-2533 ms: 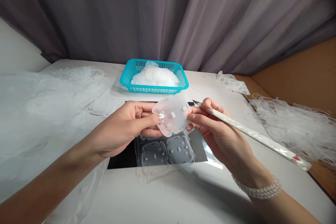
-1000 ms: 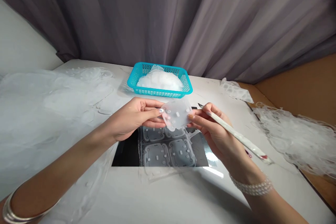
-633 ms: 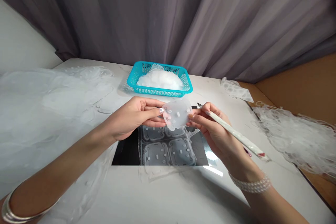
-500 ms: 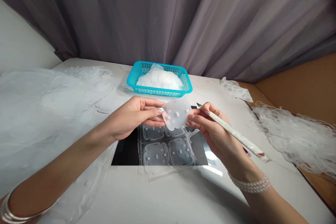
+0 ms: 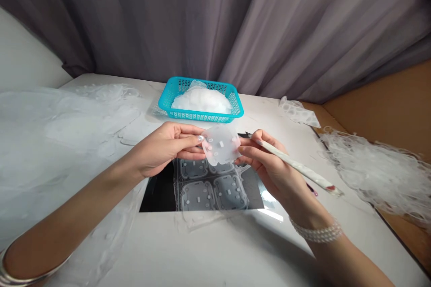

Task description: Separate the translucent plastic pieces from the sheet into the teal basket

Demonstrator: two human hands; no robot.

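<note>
A translucent silicone pad (image 5: 220,144) with small raised nubs is held up between both hands above the table. My left hand (image 5: 164,148) pinches its left edge with thumb and fingers. My right hand (image 5: 269,166) pinches its right edge and also grips a white-wrapped craft knife (image 5: 296,167), its blade pointing toward the basket. Below them a moulded sheet of similar pads (image 5: 210,184) lies on a black cutting mat (image 5: 161,193).
A turquoise basket (image 5: 235,110) heaped with cut pads stands behind the hands. Clear silicone sheets (image 5: 60,130) pile up at the left. Trimmed scrap (image 5: 377,170) lies at the right by a brown cardboard wall (image 5: 387,107). Grey curtain behind.
The hands and pad stay together with only slight shifts; the pad has turned a little between the fingers. The view has shifted slightly.
</note>
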